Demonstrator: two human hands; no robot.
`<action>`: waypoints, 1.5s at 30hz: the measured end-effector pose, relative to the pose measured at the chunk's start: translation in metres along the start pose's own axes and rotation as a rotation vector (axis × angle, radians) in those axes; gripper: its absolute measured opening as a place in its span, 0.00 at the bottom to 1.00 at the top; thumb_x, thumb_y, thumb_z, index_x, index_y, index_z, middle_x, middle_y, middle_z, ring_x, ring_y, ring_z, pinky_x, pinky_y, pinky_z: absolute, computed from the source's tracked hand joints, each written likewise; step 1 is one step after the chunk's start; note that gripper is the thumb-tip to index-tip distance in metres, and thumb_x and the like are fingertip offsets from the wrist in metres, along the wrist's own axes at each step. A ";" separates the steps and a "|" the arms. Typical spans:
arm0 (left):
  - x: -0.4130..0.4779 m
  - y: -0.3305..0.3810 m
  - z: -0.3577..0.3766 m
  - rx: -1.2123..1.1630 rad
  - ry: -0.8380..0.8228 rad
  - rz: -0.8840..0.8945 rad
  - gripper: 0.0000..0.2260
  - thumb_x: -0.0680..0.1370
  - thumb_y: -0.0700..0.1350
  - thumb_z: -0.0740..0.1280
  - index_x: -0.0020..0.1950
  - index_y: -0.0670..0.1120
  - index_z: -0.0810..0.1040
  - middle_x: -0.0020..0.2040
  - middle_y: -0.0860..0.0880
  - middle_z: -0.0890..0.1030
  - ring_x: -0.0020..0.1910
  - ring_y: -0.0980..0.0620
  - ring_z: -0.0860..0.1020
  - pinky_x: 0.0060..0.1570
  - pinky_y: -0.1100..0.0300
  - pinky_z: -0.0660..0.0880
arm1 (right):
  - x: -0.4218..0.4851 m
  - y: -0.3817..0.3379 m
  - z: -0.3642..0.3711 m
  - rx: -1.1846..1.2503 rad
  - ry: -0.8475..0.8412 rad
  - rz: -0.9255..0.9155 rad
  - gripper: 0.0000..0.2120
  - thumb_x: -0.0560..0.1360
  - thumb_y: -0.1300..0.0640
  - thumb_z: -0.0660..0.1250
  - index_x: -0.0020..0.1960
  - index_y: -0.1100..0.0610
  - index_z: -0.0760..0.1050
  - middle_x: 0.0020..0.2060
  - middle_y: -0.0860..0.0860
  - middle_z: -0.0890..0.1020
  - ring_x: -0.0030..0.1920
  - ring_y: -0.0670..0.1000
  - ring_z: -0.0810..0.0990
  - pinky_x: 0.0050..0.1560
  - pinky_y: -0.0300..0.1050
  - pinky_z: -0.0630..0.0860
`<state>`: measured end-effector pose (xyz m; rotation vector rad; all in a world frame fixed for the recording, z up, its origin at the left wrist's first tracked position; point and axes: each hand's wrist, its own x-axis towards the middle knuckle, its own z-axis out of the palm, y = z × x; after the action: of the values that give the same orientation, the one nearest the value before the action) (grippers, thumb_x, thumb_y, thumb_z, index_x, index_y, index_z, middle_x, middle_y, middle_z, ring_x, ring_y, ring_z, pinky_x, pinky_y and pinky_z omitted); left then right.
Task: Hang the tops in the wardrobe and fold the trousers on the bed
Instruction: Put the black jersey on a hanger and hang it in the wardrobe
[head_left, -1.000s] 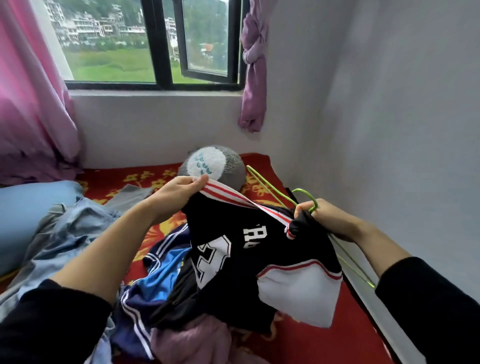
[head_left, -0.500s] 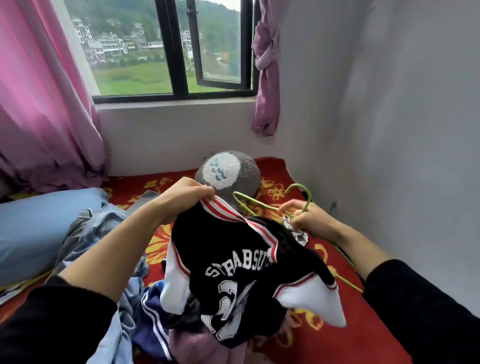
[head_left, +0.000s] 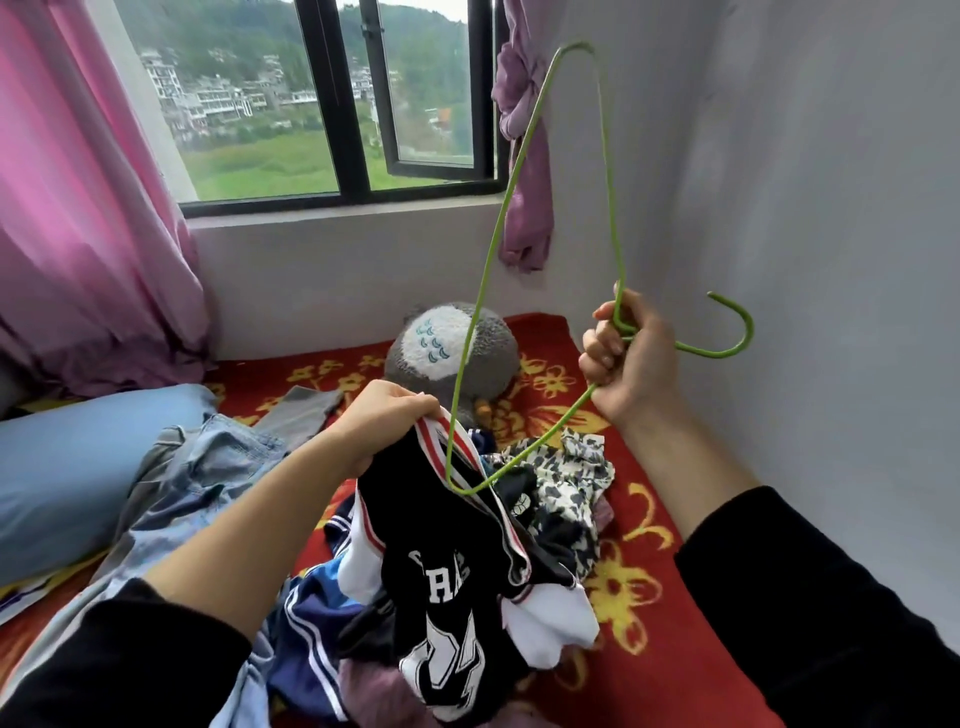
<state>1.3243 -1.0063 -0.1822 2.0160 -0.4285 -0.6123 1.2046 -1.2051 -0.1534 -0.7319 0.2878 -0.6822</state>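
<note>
Left hand (head_left: 384, 415) pinches jersey (head_left: 441, 561); right hand (head_left: 631, 358) grips hanger (head_left: 487, 270) — upended.

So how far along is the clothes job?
Done: nothing visible, no hung top or folded trousers. In hand: left hand grips the black jersey with red-striped collar, right hand holds the green wire hanger, its corner at that collar. Left: leopard-print garment, blue striped garment and light denim jeans, heaped unfolded.
</note>
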 end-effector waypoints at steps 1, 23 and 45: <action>-0.001 0.001 0.000 -0.001 0.005 0.004 0.09 0.70 0.45 0.70 0.36 0.41 0.85 0.36 0.39 0.81 0.35 0.46 0.77 0.40 0.53 0.76 | -0.001 0.000 0.003 0.025 0.003 -0.010 0.22 0.79 0.55 0.58 0.26 0.56 0.70 0.18 0.46 0.58 0.18 0.44 0.56 0.18 0.33 0.50; -0.020 0.012 -0.059 -0.123 0.208 0.307 0.07 0.77 0.44 0.69 0.46 0.41 0.84 0.36 0.49 0.81 0.34 0.55 0.77 0.38 0.65 0.75 | -0.010 0.064 -0.033 -0.731 0.042 -0.196 0.18 0.70 0.65 0.65 0.22 0.61 0.72 0.15 0.48 0.67 0.18 0.45 0.62 0.21 0.35 0.60; -0.040 0.070 -0.130 0.382 0.351 0.745 0.06 0.76 0.49 0.68 0.46 0.60 0.84 0.43 0.54 0.83 0.45 0.57 0.80 0.53 0.59 0.74 | 0.036 -0.042 0.128 -1.377 -0.404 -0.396 0.14 0.69 0.60 0.70 0.25 0.57 0.77 0.15 0.47 0.72 0.18 0.42 0.67 0.25 0.34 0.68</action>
<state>1.3636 -0.9286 -0.0559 2.0499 -1.0648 0.3003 1.2719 -1.1858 -0.0326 -2.2557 0.2110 -0.6254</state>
